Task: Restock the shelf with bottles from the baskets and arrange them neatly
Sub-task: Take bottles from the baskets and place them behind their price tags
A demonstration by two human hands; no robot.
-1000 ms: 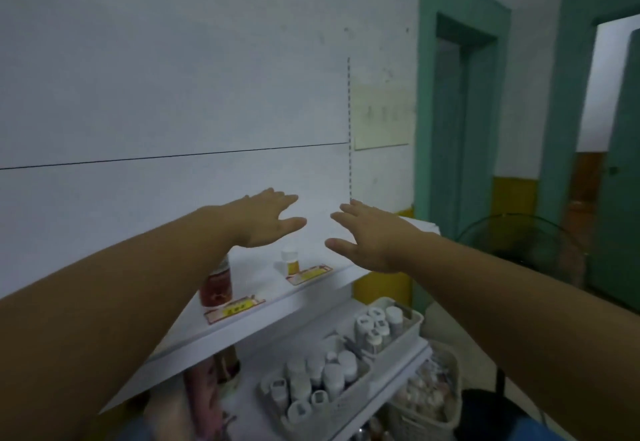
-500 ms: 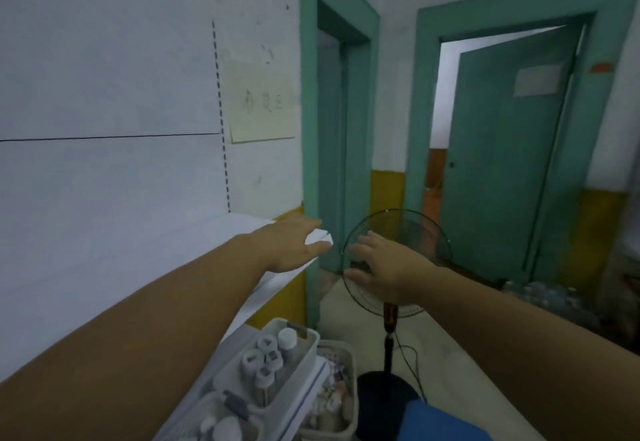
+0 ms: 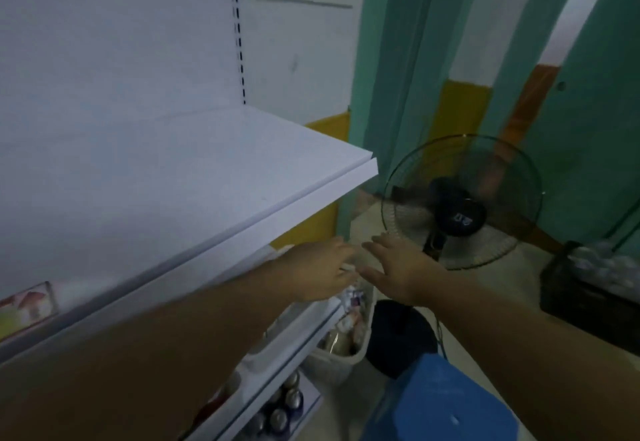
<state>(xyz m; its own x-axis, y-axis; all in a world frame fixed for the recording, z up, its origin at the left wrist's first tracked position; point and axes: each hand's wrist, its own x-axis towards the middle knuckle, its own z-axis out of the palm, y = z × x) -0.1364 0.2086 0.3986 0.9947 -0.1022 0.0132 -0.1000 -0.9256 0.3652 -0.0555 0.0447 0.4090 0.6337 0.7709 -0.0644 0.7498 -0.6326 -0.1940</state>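
Basket (image 3: 341, 359) of blurred packets below two empty, open-fingered hands: left (image 3: 317, 272), right (image 3: 401, 272).

Single head view looks forward and down, close beside the shelf (image 3: 214, 177)

Both bare forearms reach forward, the left hand (image 3: 317, 272) and right hand (image 3: 403, 269) close together, palms down, fingers spread, holding nothing.
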